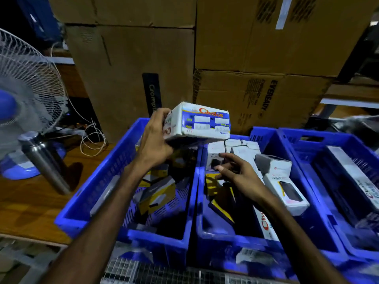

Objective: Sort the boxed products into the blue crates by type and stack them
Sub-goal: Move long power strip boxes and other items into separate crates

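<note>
At the bottom of the frame two bare forearms reach up over three blue crates set side by side. The left crate (102, 191), low in the middle, holds a loose jumble of yellow-and-grey boxes (158, 194). The middle crate (207, 232) holds white Hallet boxes (284, 189) along its right side and top end, with a dark yellow-edged box lower down. Over that crate, just right of centre, the right hand (238, 174) hovers with fingers (224, 156) loosely spread and slightly bent, gripping nothing; whether the tips touch the boxes beneath cannot be told. The right crate (303, 152), at the frame's right edge, holds a long pale box (352, 173). Above centre, the left hand (155, 138) grips a white-and-blue Choice box (200, 125) by its left end, fingers curled over the top edge and thumb beneath, holding it clear above the seam between the left and middle crates. On the wooden tabletop (30, 203) at the left stand a steel bottle (44, 160) and, behind it, a white fan (24, 95). Brown cartons (256, 48) fill the top of the frame.
</note>
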The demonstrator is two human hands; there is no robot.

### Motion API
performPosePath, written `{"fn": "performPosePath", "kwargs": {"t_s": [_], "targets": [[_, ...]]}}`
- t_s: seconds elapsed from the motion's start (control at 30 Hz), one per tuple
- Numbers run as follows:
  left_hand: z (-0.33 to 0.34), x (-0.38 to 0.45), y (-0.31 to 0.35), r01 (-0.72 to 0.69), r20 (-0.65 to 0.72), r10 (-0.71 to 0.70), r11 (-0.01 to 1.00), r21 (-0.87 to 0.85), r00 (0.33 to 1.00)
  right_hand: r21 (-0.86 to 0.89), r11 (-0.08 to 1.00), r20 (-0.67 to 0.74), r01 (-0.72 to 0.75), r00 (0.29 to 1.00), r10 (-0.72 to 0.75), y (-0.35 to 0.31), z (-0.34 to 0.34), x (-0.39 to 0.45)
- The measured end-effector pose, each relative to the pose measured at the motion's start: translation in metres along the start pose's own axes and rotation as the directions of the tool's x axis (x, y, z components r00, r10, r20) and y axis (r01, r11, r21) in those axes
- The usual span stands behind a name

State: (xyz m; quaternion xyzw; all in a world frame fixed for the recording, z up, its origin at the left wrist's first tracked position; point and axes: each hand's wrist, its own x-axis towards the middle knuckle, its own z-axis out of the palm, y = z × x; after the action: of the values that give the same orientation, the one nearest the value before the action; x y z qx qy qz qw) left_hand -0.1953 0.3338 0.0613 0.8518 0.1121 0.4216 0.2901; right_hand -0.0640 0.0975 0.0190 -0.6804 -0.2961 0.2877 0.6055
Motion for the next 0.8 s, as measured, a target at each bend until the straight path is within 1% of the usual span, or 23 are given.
{"fn": "performPosePath", "kwargs": {"t_s": [0.03, 0.1, 0.17, 0.2, 0.27, 0.3, 0.37, 0.47, 0.57, 0.63, 0.73, 0.8], "targets": [[0.002, -0.005, 0.007, -0.033, -0.017, 0.033, 0.999, -0.003, 0.999, 0.065, 0.998, -0.019, -0.012, 1.000, 0.014, -0.002, 0.001, 0.001], [0.008, -0.014, 0.022, -0.104, -0.015, 0.105, 0.994, 0.030, 0.994, 0.278, 0.956, -0.015, -0.095, 0.995, 0.103, -0.010, -0.002, 0.002], [0.020, -0.023, 0.031, -0.195, 0.016, 0.194, 0.979, 0.056, 0.981, 0.481, 0.851, 0.053, -0.209, 0.976, 0.210, -0.021, -0.009, -0.001], [0.028, -0.026, 0.034, -0.264, 0.032, 0.262, 0.962, 0.068, 0.964, 0.568, 0.787, 0.094, -0.242, 0.968, 0.231, -0.025, -0.015, -0.003], [0.044, -0.026, 0.033, -0.408, 0.064, 0.403, 0.906, 0.113, 0.913, 0.663, 0.698, 0.152, -0.272, 0.961, 0.231, -0.034, -0.027, -0.014], [0.054, -0.026, 0.031, -0.455, 0.076, 0.449, 0.881, 0.129, 0.890, 0.661, 0.698, 0.164, -0.276, 0.960, 0.225, -0.035, -0.034, -0.019], [0.072, -0.028, 0.029, -0.511, 0.089, 0.503, 0.848, 0.138, 0.859, 0.598, 0.752, 0.164, -0.277, 0.961, 0.224, -0.035, -0.045, -0.033], [0.100, -0.034, 0.032, -0.528, 0.134, 0.514, 0.843, 0.100, 0.847, 0.531, 0.812, 0.080, -0.244, 0.968, 0.238, -0.030, -0.069, -0.052], [0.129, -0.029, 0.054, -0.489, 0.185, 0.472, 0.870, 0.056, 0.862, 0.496, 0.848, -0.008, -0.184, 0.976, 0.217, -0.025, -0.101, -0.069], [0.149, -0.023, 0.079, -0.437, 0.206, 0.428, 0.899, 0.002, 0.880, 0.469, 0.873, -0.085, -0.131, 0.978, 0.193, -0.021, -0.129, -0.080], [0.175, -0.020, 0.112, -0.353, 0.213, 0.356, 0.934, -0.050, 0.910, 0.450, 0.891, -0.202, -0.064, 0.964, 0.172, -0.017, -0.179, -0.093], [0.194, -0.022, 0.129, -0.313, 0.256, 0.326, 0.946, -0.088, 0.910, 0.426, 0.904, -0.250, -0.044, 0.954, 0.165, -0.012, -0.214, -0.100]]}}
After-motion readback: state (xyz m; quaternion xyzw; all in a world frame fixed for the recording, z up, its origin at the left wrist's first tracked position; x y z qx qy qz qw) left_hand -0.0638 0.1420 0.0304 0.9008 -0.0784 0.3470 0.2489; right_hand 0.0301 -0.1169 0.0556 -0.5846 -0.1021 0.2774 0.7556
